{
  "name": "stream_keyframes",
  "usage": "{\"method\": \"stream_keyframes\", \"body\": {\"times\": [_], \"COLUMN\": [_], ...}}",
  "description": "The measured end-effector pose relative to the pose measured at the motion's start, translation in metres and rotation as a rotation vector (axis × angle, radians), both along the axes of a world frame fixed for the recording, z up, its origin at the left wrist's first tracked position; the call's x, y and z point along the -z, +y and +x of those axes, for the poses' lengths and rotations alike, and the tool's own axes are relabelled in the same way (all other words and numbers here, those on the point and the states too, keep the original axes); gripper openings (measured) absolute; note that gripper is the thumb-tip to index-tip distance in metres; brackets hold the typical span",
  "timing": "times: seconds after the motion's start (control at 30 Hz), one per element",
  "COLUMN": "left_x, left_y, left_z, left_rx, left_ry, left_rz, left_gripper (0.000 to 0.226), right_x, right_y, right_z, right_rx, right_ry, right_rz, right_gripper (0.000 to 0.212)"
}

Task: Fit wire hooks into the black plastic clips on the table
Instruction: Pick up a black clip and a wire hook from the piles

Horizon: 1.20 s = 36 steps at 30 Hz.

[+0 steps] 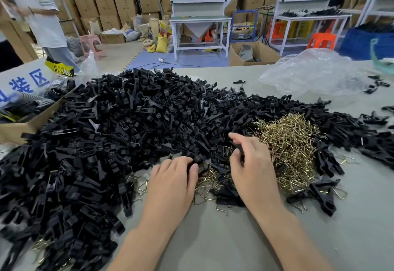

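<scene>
Factory packing/assembly floor, warehouse-type. Brown cartons (102,0) stacked high along the back wall. White-framed workstations (200,18) with green boards stand on the floor, with filled sacks (158,34), an orange stool (323,40), a pink stool (91,45) and a blue trolley (243,25) around them. Bulk stock is on the grey bench (213,238): a heap of black plastic clips (128,117) and a wire hooks (287,143) pile. Open parts box (27,121) at the bench's left edge.
</scene>
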State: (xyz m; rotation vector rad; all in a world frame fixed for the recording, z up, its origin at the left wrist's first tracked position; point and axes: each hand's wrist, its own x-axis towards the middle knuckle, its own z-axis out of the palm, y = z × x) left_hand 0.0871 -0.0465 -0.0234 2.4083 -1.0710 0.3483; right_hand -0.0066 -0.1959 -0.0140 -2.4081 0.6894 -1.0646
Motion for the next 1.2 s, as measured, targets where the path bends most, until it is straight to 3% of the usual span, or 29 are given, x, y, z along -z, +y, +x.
{"method": "stream_keyframes", "body": {"times": [0.17,0.33,0.5,0.67,0.73,0.87,1.07,1.2], "left_x": [0.000,0.002,0.001,0.000,-0.003,-0.002,-0.005,-0.006], "left_y": [-0.002,-0.003,-0.004,-0.002,-0.002,-0.002,0.001,0.002], "left_z": [0.007,0.008,0.005,0.002,-0.001,-0.007,-0.004,-0.009], "left_rx": [-0.028,-0.036,-0.026,-0.012,0.002,0.046,0.115,0.180], "left_ry": [-0.132,-0.073,-0.054,0.056,0.028,-0.012,0.107,0.230], "left_rz": [0.108,0.068,-0.011,-0.170,-0.226,-0.313,-0.497,-0.475], "left_gripper": [0.037,0.022,0.018,0.039,0.037,0.038,0.036,0.041], "right_x": [0.008,0.016,0.017,0.014,0.011,0.007,-0.002,-0.009], "right_y": [0.014,0.018,0.018,0.018,0.018,0.019,0.020,0.022], "right_z": [0.003,0.006,0.006,0.006,0.005,0.006,0.002,0.002], "right_rx": [-0.190,-0.193,-0.273,-0.302,-0.336,-0.334,-0.435,-0.525], "right_ry": [0.166,0.297,0.285,0.273,0.292,0.191,-0.022,-0.196], "right_rz": [-0.113,-0.154,-0.133,-0.082,-0.045,-0.036,0.328,0.667], "right_gripper": [0.026,0.033,0.024,0.050,0.055,0.031,0.025,0.013]}}
